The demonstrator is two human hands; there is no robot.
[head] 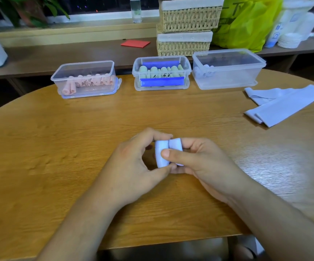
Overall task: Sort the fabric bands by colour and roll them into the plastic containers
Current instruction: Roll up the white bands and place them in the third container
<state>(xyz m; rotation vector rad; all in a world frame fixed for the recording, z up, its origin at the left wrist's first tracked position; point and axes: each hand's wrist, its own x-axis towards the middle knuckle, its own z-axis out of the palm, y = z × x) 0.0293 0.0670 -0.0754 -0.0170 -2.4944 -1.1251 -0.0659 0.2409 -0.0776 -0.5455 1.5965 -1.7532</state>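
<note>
Left hand (133, 166): fingers curled, index over the top and thumb beneath the rolled band (160, 162), pinching it.
Right hand (201, 162): touching the left, thumb laid across the roll's front, fingers curled behind.
Forearms: bare, converging toward the hands.

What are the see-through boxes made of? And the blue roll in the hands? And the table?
The left box, middle box and right box seem clear glossy plastic: you see through their walls. The blue roll, pinched by the left hand and right hand, seems soft matte fabric, as it curls tightly. The table shows wood grain with a sheen; solid or veneer, I cannot tell.
</note>
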